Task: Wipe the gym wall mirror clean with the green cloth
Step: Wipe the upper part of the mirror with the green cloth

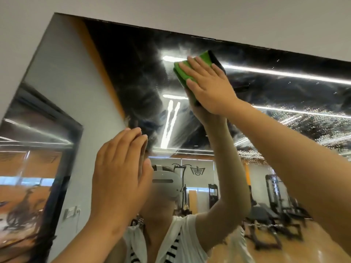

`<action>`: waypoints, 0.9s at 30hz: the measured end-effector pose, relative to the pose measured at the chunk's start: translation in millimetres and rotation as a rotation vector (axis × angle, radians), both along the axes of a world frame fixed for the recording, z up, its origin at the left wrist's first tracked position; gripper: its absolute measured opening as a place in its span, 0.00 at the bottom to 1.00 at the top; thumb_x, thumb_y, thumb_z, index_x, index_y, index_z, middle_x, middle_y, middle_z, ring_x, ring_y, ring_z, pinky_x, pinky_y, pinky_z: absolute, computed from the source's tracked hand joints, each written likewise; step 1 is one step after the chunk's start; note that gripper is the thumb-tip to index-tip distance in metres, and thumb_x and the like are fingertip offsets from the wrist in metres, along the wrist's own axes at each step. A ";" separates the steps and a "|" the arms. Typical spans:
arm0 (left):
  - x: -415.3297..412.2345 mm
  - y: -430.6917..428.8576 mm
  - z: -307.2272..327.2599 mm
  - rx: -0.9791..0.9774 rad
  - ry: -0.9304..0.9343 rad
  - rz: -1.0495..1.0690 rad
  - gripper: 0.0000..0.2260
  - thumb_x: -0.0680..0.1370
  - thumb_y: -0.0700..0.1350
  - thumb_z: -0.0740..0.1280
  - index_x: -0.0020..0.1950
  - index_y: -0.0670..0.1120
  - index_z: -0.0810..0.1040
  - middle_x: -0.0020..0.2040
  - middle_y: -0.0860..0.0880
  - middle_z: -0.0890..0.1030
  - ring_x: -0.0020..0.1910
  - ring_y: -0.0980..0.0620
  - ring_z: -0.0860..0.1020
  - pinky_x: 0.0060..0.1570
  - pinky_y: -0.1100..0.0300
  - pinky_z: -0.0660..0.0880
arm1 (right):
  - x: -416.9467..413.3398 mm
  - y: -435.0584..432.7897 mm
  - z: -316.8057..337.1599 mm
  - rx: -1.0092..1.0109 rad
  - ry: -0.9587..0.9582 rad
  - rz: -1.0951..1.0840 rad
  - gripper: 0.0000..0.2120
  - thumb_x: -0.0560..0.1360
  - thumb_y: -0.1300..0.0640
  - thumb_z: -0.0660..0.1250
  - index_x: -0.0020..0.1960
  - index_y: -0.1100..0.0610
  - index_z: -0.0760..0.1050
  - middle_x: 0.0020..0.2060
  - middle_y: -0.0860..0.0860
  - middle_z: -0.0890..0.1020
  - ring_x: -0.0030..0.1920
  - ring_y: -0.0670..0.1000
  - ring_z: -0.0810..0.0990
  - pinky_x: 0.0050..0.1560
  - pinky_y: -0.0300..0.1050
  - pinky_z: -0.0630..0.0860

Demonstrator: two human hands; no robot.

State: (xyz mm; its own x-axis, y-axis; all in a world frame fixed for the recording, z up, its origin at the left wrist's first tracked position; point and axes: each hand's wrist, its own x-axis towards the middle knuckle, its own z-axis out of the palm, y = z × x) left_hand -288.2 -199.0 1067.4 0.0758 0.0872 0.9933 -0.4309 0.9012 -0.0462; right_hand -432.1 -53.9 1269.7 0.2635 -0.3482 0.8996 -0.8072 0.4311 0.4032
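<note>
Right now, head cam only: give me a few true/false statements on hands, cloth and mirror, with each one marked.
1. The right hand presses the cloth on the mirror with straight fingers. True.
2. The left hand holds a spray bottle. False: it holds nothing; its fingers are straight, up at the glass.
3. The cloth is at the mirror's bottom edge. False: it is high up, near the top edge.
4. Droplets cover the glass right of the cloth. True.

Folded green cloth (190, 73) flat against wet mirror (133, 76).
</note>
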 end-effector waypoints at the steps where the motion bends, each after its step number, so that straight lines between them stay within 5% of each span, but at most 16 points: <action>1: 0.6 -0.1 0.4 -0.003 -0.003 -0.002 0.22 0.80 0.51 0.55 0.70 0.43 0.73 0.70 0.44 0.75 0.71 0.47 0.67 0.73 0.58 0.51 | -8.4 9.1 -1.5 0.014 0.004 -0.008 0.23 0.86 0.48 0.46 0.80 0.42 0.49 0.81 0.43 0.49 0.80 0.44 0.44 0.77 0.46 0.39; 7: -1.5 -0.9 -0.2 0.004 -0.018 -0.033 0.23 0.80 0.51 0.54 0.70 0.43 0.74 0.71 0.45 0.74 0.72 0.47 0.67 0.74 0.52 0.56 | -11.7 22.0 2.5 -0.106 -0.211 0.000 0.22 0.86 0.49 0.45 0.81 0.43 0.50 0.81 0.45 0.50 0.80 0.45 0.44 0.78 0.47 0.40; 13: -0.6 -0.1 0.5 0.002 -0.018 -0.031 0.23 0.79 0.51 0.54 0.70 0.42 0.74 0.70 0.44 0.75 0.71 0.44 0.70 0.73 0.48 0.61 | -13.4 17.0 -50.2 0.092 0.035 -0.002 0.25 0.82 0.44 0.42 0.79 0.40 0.50 0.79 0.39 0.49 0.78 0.39 0.42 0.75 0.41 0.37; 20: -1.9 -0.1 -0.3 0.002 -0.025 -0.015 0.23 0.80 0.51 0.53 0.70 0.42 0.74 0.70 0.43 0.75 0.72 0.43 0.71 0.72 0.45 0.64 | -12.2 15.4 -22.8 -0.107 -0.186 0.007 0.23 0.86 0.48 0.44 0.80 0.42 0.50 0.81 0.44 0.50 0.80 0.44 0.44 0.77 0.47 0.39; 27: -3.8 -2.5 -1.4 -0.020 -0.006 -0.041 0.22 0.80 0.50 0.55 0.70 0.42 0.72 0.70 0.42 0.75 0.71 0.42 0.71 0.71 0.42 0.67 | -32.9 36.0 -87.7 0.091 0.031 0.005 0.24 0.83 0.43 0.41 0.78 0.41 0.50 0.79 0.41 0.52 0.79 0.41 0.45 0.78 0.45 0.41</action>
State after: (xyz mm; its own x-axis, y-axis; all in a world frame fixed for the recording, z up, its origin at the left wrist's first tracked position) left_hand -292.0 -201.5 1066.0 0.0736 0.1041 0.9918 -0.3930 0.9171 -0.0671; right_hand -465.0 -17.9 1182.0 0.2928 -0.4273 0.8554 -0.7954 0.3877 0.4660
